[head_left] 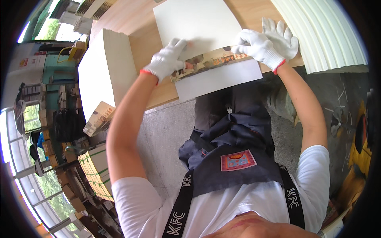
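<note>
Both my hands wear white knit gloves with red cuffs. My left hand point(166, 59) presses down on the left end of a large white sheet point(194, 22) that is folded over, showing a printed colour strip point(210, 63) along the fold. My right hand point(258, 47) pinches the right end of the same fold. The sheet's lower flap point(222, 79) hangs past the edge of the wooden table point(143, 47). A spare white glove point(282, 36) lies just behind my right hand.
A tall stack of white sheets point(103, 67) stands at the table's left. A ribbed pile of cream sheets point(321, 31) sits at the right. Strapped bundles on a pallet point(95, 170) are on the floor at lower left. I wear a dark apron.
</note>
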